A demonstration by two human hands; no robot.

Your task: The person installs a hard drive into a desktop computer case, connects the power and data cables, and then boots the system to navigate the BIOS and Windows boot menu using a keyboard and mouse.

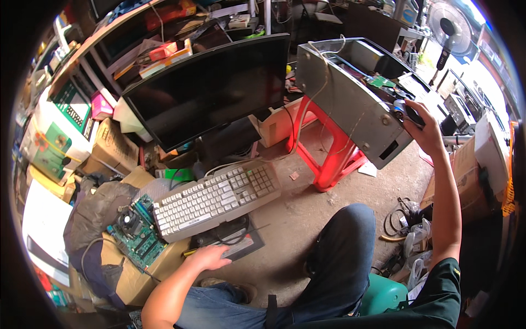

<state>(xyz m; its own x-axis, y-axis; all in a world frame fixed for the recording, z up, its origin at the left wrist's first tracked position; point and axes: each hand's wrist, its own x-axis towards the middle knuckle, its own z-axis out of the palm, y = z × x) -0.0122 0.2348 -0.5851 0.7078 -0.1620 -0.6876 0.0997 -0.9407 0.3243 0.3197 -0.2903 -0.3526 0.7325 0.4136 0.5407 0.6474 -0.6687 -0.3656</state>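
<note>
My right hand (pixel 423 127) is at the near edge of an opened grey metal computer case (pixel 341 98), its fingers around a small dark object (pixel 414 115). A blue and silver piece (pixel 398 107) shows beside the fingertips; what it is cannot be made out. The case rests on a red plastic stool (pixel 328 164), and a green circuit board (pixel 381 81) shows inside it. Palm down, my left hand (pixel 209 257) hovers over or touches a flat dark panel (pixel 244 246). Nothing shows in its grasp. Just beyond lies a white-keyed keyboard (pixel 218 197).
A computer monitor (pixel 213 86) stands behind the keyboard. On a cardboard box (pixel 168 263) at left lies a motherboard with a cooler fan (pixel 139 238). Cables (pixel 396 222) and plastic bags (pixel 419 238) crowd the floor at right. A pedestal fan (pixel 448 26) stands farther back.
</note>
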